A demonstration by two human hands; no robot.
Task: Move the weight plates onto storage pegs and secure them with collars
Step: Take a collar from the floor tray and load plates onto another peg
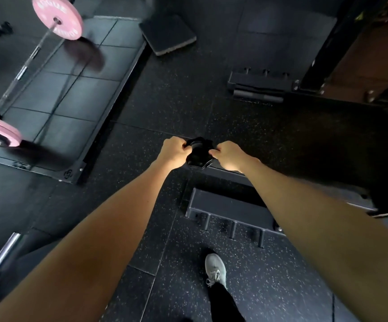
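The small black weight plate (198, 152) sits between both hands: left grip (174, 151) clenches its left edge, right grip (226, 154) pinches its right edge.

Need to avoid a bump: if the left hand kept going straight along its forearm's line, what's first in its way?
The black collar the left hand already grips; beyond it, probably only speckled floor, though depth is unclear.

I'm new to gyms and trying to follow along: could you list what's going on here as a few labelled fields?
held item: small black scalloped-edge weight plate
left hand: grips the plate's left edge
right hand: grips the plate's right edge
nearby: pink round bumper plates on a steel barbell, lying on a dark platform at left
floor: black speckled rubber tiles
foot: grey laced sneaker
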